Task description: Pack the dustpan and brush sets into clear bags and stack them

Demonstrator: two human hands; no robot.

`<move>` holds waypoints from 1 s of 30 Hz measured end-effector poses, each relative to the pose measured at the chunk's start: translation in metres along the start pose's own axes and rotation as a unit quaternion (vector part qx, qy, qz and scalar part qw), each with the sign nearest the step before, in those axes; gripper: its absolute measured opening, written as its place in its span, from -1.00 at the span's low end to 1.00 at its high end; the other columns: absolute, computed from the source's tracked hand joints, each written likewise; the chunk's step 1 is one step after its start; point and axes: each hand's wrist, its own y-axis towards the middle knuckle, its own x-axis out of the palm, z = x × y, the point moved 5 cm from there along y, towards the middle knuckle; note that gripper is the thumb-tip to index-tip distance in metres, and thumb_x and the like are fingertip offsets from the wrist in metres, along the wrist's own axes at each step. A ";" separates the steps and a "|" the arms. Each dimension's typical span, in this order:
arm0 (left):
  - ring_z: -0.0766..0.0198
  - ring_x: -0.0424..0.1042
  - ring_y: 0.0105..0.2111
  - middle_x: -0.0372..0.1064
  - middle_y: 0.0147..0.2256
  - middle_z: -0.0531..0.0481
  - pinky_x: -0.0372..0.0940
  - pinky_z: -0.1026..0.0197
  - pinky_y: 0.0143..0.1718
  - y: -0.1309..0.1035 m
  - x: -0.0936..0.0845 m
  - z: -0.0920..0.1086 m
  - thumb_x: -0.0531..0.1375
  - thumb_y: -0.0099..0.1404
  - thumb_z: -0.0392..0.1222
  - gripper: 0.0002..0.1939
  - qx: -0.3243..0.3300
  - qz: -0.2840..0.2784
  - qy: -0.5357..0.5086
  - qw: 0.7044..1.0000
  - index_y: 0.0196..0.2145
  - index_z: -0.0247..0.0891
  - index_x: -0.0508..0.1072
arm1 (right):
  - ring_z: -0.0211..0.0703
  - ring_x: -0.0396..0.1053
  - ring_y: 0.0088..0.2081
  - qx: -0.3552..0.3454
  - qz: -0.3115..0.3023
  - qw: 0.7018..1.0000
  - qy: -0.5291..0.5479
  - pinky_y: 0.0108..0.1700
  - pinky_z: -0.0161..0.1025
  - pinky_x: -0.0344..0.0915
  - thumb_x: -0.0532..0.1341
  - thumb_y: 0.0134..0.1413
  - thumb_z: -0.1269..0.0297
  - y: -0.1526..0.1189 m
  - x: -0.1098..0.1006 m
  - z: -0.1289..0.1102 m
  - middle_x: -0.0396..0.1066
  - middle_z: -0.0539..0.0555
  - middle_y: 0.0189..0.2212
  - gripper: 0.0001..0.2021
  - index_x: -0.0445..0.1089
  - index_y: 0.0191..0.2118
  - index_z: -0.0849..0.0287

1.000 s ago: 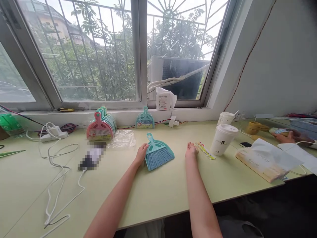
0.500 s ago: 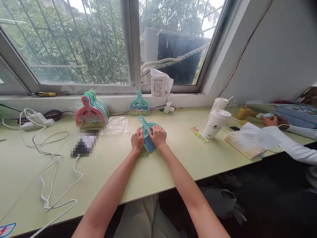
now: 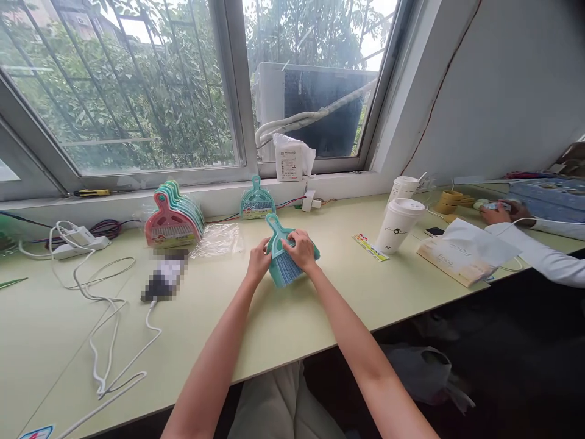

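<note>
A teal dustpan point(image 3: 273, 224) with a small hand brush point(image 3: 287, 270) lying against it is between my hands, its handle pointing away from me. My left hand point(image 3: 259, 262) is closed on the left edge of the set. From the right, my right hand point(image 3: 301, 250) wraps over the brush and the dustpan, fingers bent round them. Which fingers press on which piece is partly hidden. Behind, a wrapped teal set point(image 3: 256, 202) leans on the sill wall, and a clear plastic bag point(image 3: 222, 239) lies flat. A printed label card point(image 3: 369, 247) rests to the right.
A row of wrapped dustpan sets point(image 3: 171, 221) stands back left, near a phone point(image 3: 165, 275) on a white cable point(image 3: 153, 341). On the right are paper cups point(image 3: 398, 225), a tissue pack point(image 3: 457, 253) and another person's hands point(image 3: 500, 213). A screwdriver point(image 3: 91, 192) lies on the sill.
The dustpan and brush have been tilted up toward me, showing more of the bristles. Both hands have moved with them, slightly to the right. The camera view has shifted a little.
</note>
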 end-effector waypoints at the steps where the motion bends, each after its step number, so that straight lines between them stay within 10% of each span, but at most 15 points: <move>1: 0.21 0.39 -0.42 0.48 -0.42 -0.02 0.18 0.28 -0.37 0.001 -0.002 0.002 0.17 0.18 -0.19 -0.56 0.001 -0.005 0.008 1.000 0.04 -0.23 0.44 | -0.09 0.25 -0.17 -0.004 0.004 1.000 -0.002 -0.21 -0.26 0.14 0.11 0.17 0.07 0.000 -0.003 -0.003 0.35 0.07 -0.33 -0.76 0.32 -0.39 0.13; 8: -0.10 0.41 -0.15 0.48 -0.23 -0.24 0.20 0.07 -0.17 0.002 -0.040 0.001 0.12 0.18 -0.24 -0.53 -0.071 0.134 0.175 0.973 0.07 -0.22 0.41 | -0.10 0.24 -0.17 -0.003 0.096 0.994 -0.043 -0.24 -0.26 0.11 0.02 0.21 0.23 0.005 -0.054 0.004 0.35 0.08 -0.35 -0.78 0.33 -0.39 0.13; 18: -0.08 0.39 -0.13 0.41 -0.21 -0.29 0.21 0.08 -0.22 -0.003 -0.025 -0.032 -0.03 0.31 -0.16 -0.69 -0.154 0.024 0.274 0.949 -0.23 -0.28 0.49 | 0.07 0.19 -0.02 0.171 -0.006 0.972 -0.160 0.00 -0.06 0.08 0.23 0.04 0.18 -0.006 -0.043 0.130 0.40 0.22 -0.18 -0.83 0.43 -0.30 0.16; 30: 0.00 0.30 -0.04 0.30 -0.11 -0.23 0.24 0.13 -0.22 -0.005 -0.030 -0.020 -0.05 0.37 -0.13 -0.68 -0.105 0.114 0.325 0.933 -0.17 -0.27 0.46 | 0.11 0.20 -0.02 0.197 -0.010 0.960 -0.198 0.02 0.01 -0.02 0.18 0.07 0.26 -0.005 -0.041 0.118 0.43 0.27 -0.15 -0.80 0.49 -0.22 0.19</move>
